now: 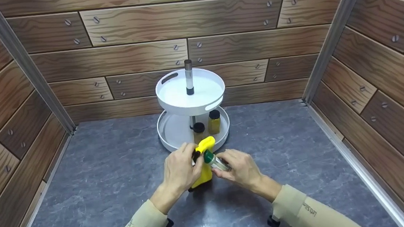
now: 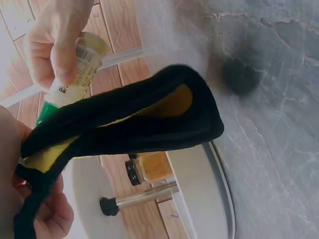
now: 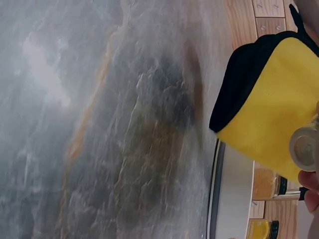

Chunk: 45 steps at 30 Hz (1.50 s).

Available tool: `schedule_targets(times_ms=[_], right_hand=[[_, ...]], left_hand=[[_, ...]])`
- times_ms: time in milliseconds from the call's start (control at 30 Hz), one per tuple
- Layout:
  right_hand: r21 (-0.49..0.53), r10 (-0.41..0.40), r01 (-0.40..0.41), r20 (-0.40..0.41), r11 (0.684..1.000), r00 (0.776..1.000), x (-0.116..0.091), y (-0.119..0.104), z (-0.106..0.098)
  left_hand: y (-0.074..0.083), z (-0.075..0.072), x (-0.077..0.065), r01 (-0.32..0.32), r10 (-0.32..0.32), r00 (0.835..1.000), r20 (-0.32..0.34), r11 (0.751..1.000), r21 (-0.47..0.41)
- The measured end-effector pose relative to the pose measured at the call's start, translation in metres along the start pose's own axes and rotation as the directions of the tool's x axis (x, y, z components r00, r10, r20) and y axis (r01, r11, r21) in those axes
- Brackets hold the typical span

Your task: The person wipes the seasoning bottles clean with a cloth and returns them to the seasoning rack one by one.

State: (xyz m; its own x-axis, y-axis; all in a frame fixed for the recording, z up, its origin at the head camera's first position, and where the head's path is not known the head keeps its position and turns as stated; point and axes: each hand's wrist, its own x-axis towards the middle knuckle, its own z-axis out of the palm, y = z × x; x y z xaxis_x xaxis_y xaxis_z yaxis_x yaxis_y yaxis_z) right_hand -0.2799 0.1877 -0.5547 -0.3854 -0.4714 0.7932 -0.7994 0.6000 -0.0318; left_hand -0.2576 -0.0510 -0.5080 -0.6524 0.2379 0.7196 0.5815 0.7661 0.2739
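My left hand [image 1: 179, 167] grips a yellow cloth [image 1: 203, 176] with black edging, which hangs folded over the tabletop. In the left wrist view the folds of this cloth [image 2: 149, 119] open toward the camera. My right hand [image 1: 240, 168] holds a small clear spice jar [image 1: 219, 163] with a green lid, tilted with the lid toward the left hand and close to the cloth. A printed label shows on the jar [image 2: 85, 64] in the left wrist view; the right wrist view shows its round base [image 3: 304, 148].
Behind the hands stands a white two-tier round tray stand [image 1: 161, 98] with a central post. Its lower tier bears a black-capped jar of yellow spice [image 1: 214, 122] and a black-capped brownish jar [image 1: 198, 129]. Wood-patterned walls [image 1: 180, 21] surround the grey marbled tabletop [image 1: 103, 193].
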Motion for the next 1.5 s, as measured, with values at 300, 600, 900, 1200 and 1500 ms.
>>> schedule_targets(times_ms=[300, 600, 900, 1200, 1500], right_hand=[[-0.047, 0.027, -0.028, -0.007, 0.999, 1.0, 0.002, 0.004, -0.003], [-0.057, -0.067, 0.066, -0.025, 0.996, 0.997, 0.002, 0.006, -0.002], [-0.09, -0.155, 0.153, -0.01, 0.984, 0.988, 0.003, -0.003, -0.003], [-0.115, -0.103, 0.097, -0.044, 0.989, 0.994, 0.004, 0.002, -0.005], [-0.1, -0.052, 0.046, -0.055, 0.994, 0.997, 0.004, 0.007, -0.006]], left_hand=[[-0.001, -0.005, -0.008, -0.128, 0.128, 0.991, 0.031, 0.992, 0.019], [0.0, -0.005, -0.011, -0.137, 0.136, 0.991, 0.008, 0.99, 0.04], [0.0, -0.006, -0.008, -0.116, 0.116, 0.993, -0.002, 0.993, 0.035], [0.005, -0.009, -0.011, -0.11, 0.11, 0.993, 0.037, 0.994, 0.012], [0.005, -0.008, -0.017, -0.085, 0.086, 0.996, 0.035, 0.996, -0.014]])
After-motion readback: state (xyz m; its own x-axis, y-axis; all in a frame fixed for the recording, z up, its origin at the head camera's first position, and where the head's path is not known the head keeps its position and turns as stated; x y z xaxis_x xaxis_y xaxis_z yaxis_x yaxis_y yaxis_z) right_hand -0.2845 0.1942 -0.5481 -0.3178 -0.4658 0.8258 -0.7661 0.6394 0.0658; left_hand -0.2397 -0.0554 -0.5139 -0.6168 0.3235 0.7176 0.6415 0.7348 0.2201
